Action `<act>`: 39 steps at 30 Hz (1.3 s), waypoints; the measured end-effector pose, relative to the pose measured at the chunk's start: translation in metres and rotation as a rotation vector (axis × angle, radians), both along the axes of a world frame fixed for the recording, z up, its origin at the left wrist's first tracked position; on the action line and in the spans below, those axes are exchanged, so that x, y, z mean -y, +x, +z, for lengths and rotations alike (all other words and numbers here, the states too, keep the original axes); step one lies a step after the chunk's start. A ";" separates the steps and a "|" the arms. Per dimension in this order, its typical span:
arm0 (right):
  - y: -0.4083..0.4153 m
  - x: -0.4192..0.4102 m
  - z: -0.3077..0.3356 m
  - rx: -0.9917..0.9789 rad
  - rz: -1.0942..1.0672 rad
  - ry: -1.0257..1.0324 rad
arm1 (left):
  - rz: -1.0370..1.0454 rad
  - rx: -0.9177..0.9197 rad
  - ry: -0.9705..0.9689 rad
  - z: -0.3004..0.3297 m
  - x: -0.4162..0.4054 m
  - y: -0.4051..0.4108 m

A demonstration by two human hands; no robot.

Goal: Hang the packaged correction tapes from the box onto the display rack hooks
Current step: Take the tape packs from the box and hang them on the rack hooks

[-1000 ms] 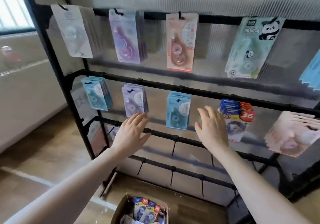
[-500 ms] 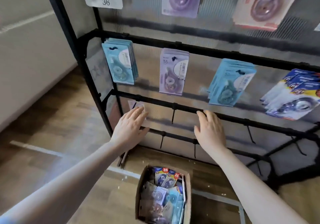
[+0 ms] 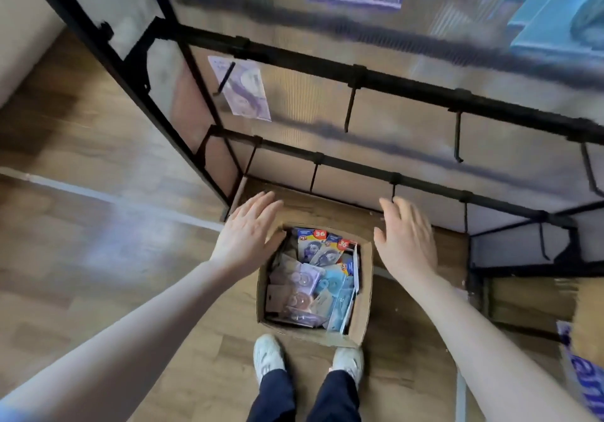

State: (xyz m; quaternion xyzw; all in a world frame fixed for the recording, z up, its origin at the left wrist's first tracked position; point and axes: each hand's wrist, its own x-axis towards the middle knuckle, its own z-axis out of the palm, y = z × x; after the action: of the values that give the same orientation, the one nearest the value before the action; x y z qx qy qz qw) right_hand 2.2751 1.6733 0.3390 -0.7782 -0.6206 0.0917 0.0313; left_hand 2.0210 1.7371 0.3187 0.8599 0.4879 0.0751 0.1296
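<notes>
Packaged correction tapes [image 3: 313, 277] piled loose in open cardboard box [image 3: 362, 294] on wood floor [image 3: 98, 258], just in front of feet and below display rack [image 3: 359, 75]. Mixed colours: purple, blue, pink; two cards marked 36 at far end. Left hand [image 3: 245, 235] above box's far-left corner, fingers straight and spread, gripping nothing. Right hand [image 3: 405, 235] beside box's right wall, fingers likewise extended, empty. Neither touching a pack yet. Lower rails carry several bare hooks [image 3: 349, 107]; one purple pack [image 3: 243, 91] hung at left.

Risks, judged: packs overlap and lie tilted, so grabbing blind may lift several or snag card edges. Frame motion-blurred; hang holes not discernible, so orientation at pickup uncertain. Slim hooks easy to miss.
</notes>
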 end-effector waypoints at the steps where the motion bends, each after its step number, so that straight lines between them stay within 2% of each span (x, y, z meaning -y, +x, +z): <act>1: 0.002 0.003 -0.019 -0.003 0.000 -0.022 | 0.015 -0.003 -0.041 -0.020 0.004 0.002; 5: 0.014 0.023 -0.097 -0.010 -0.010 -0.137 | -0.013 -0.064 -0.138 -0.103 0.018 0.010; 11: 0.020 0.052 -0.202 -0.056 -0.040 -0.201 | -0.047 -0.133 -0.294 -0.211 0.038 0.015; 16: 0.022 0.073 -0.268 -0.078 -0.066 -0.246 | -0.051 -0.111 -0.374 -0.278 0.058 0.022; 19: 0.022 0.079 -0.300 -0.087 -0.060 -0.262 | -0.018 -0.152 -0.490 -0.323 0.071 0.025; 23: 0.020 0.082 -0.337 -0.088 -0.014 -0.257 | 0.046 -0.249 -0.542 -0.376 0.084 0.028; 32: 0.024 0.083 -0.393 -0.098 0.033 -0.307 | 0.274 -0.504 -0.744 -0.450 0.100 0.020; 39: 0.026 0.074 -0.413 -0.035 0.091 -0.328 | 0.247 -0.684 -0.673 -0.465 0.095 0.020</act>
State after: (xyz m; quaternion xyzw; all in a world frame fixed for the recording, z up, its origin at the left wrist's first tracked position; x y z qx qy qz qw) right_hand 2.3010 1.5989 -0.0744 -0.7421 -0.6314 0.2067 -0.0893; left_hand 2.0411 1.6426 -0.1459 0.6816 0.5978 -0.3585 0.2226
